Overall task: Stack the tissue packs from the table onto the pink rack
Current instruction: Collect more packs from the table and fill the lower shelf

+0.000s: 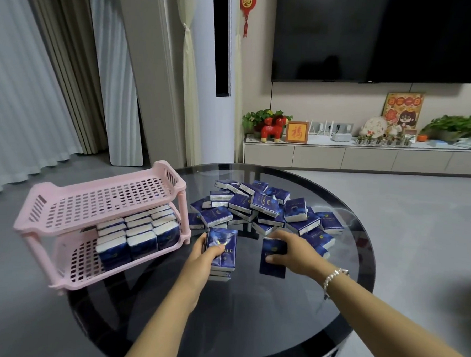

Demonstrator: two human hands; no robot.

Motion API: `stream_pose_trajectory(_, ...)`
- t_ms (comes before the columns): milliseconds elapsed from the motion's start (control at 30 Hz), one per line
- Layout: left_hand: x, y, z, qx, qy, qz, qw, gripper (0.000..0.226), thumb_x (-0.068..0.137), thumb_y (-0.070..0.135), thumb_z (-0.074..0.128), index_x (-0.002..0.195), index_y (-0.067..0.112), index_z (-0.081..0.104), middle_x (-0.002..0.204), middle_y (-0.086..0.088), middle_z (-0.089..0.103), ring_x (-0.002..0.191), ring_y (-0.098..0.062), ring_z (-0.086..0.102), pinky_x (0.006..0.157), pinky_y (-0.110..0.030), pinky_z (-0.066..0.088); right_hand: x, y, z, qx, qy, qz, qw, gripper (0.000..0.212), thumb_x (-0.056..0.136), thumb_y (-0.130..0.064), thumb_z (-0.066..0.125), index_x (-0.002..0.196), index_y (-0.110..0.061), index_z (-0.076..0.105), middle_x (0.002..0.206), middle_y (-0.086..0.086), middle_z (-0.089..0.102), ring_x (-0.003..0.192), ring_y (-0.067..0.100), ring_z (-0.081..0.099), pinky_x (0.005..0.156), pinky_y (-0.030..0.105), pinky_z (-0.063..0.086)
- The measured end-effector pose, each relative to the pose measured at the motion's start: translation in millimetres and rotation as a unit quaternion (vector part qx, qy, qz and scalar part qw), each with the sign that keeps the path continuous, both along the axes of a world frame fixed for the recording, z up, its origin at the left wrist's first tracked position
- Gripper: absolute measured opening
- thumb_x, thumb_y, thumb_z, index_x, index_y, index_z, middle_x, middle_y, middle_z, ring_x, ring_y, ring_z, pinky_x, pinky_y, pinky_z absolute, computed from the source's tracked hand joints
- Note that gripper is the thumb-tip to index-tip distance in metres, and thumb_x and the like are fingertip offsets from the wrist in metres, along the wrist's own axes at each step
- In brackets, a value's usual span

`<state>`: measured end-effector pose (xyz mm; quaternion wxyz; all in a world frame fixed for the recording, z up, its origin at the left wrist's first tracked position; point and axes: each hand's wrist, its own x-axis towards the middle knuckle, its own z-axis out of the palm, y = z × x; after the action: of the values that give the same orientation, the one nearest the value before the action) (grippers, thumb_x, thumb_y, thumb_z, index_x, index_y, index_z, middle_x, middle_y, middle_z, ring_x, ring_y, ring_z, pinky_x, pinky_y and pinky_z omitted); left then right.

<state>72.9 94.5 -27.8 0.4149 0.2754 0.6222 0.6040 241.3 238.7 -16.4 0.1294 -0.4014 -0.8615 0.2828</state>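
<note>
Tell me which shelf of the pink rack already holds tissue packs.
The lower shelf: rows of tissue packs stand on it, filling its table-side half. The upper shelf shows only bare pink grid.

A loose heap of dark blue tissue packs [265, 210] lies at the table's centre. At nine o'clock from it stands the two-tier pink rack [101, 220], top shelf bare, lower shelf holding upright rows of packs [138, 233].
</note>
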Motion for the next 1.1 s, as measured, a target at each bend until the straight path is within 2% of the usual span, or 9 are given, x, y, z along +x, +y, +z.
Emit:
stream_pose_trajectory(167,-9.6,-23.5,9.9,0.019,0.023,0.019,0.999,0.048,0.071,0.041,0.068,0.117,0.044,0.055,0.119,0.006,0.066,0.116,-0.022,0.058,0.109,-0.048,0.036,-17.1,-32.5,7.5,-0.138,0.124,0.044,0.982,0.04,0.082,-0.023,0.071,0.119,-0.027,0.055,0.107,-0.002,0.063,0.095,0.013,0.062,0.085,0.027,0.053)
stream_pose_trajectory(300,-30.0,-52.8,9.2,0.021,0.053,0.03,0.998,0.066,0.093,0.026,0.057,0.147,0.038,0.022,0.142,0.016,0.04,0.132,-0.01,0.038,0.107,-0.031,0.025,-35.9,-58.9,23.0,-0.256,0.238,0.103,0.931,0.039,0.084,-0.012,0.068,0.118,-0.023,0.055,0.108,0.004,0.065,0.09,0.011,0.065,0.071,0.019,0.053)
stream_pose_trajectory(467,-42.8,-82.5,-0.8,0.021,0.056,0.002,0.998,0.064,0.091,0.046,0.054,0.142,0.055,0.016,0.152,0.018,0.026,0.141,-0.008,0.024,0.114,-0.031,0.019,-66.9,-87.4,24.4,-0.25,0.231,0.183,0.922,0.039,0.084,-0.018,0.069,0.119,-0.029,0.057,0.117,-0.003,0.065,0.106,0.009,0.063,0.096,0.029,0.05)
stream_pose_trajectory(567,-48.9,-78.7,-6.6,0.016,0.035,-0.016,0.999,0.083,0.065,0.076,0.062,0.138,0.058,0.027,0.147,0.018,0.037,0.133,-0.009,0.038,0.116,-0.041,0.026,-84.3,-102.5,25.3,-0.198,0.212,0.185,0.939,0.041,0.086,-0.025,0.067,0.123,-0.035,0.055,0.117,-0.007,0.062,0.093,-0.009,0.06,0.082,0.009,0.046)
stream_pose_trajectory(667,-58.9,-78.9,-10.3,0.018,0.024,-0.03,0.999,0.097,0.059,0.084,0.059,0.143,0.047,0.028,0.15,0.015,0.034,0.133,-0.008,0.039,0.116,-0.042,0.025,-95.5,-109.6,24.5,-0.222,0.246,0.199,0.922,0.042,0.086,-0.017,0.066,0.125,-0.03,0.054,0.116,0.003,0.064,0.09,0.001,0.063,0.081,0.017,0.051)
stream_pose_trajectory(767,-53.6,-87.1,0.6,0.032,0.042,-0.069,0.996,0.102,0.058,0.075,0.067,0.144,0.052,0.02,0.146,0.028,0.029,0.135,0.002,0.029,0.119,-0.036,0.017,-101.4,-108.3,20.9,-0.228,0.243,0.206,0.92,0.052,0.081,-0.03,0.069,0.129,-0.038,0.05,0.107,-0.004,0.062,0.078,-0.004,0.057,0.079,0.017,0.046)
stream_pose_trajectory(867,-64.6,-85.4,-0.2,0.091,-0.026,-0.043,0.995,0.092,0.069,0.043,0.073,0.148,0.033,0.027,0.145,0.009,0.045,0.129,-0.01,0.047,0.117,-0.038,0.026,-104.1,-96.9,8.7,-0.385,0.251,0.184,0.869,0.074,0.067,-0.047,0.078,0.134,-0.041,0.046,0.12,0.004,0.064,0.103,0.012,0.059,0.094,0.035,0.043)
stream_pose_trajectory(967,-71.5,-85.2,-0.4,0.083,-0.035,-0.025,0.996,0.092,0.073,0.03,0.072,0.148,0.038,0.02,0.145,0.007,0.045,0.126,-0.012,0.049,0.116,-0.038,0.027,-106.4,-90.9,-2.6,-0.497,0.221,0.222,0.809,0.081,0.063,-0.038,0.085,0.134,-0.021,0.049,0.13,0.018,0.057,0.115,0.03,0.054,0.105,0.046,0.037)
stream_pose_trajectory(1100,-80.9,-95.3,-4.3,0.019,0.053,-0.098,0.994,0.125,0.056,0.038,0.08,0.149,0.038,-0.003,0.148,0.012,0.036,0.133,-0.009,0.041,0.117,-0.036,0.026,-106.0,-85.8,-7.0,-0.483,0.224,0.243,0.811,0.083,0.061,-0.016,0.085,0.135,-0.011,0.046,0.132,0.016,0.056,0.12,0.028,0.055,0.106,0.046,0.041)
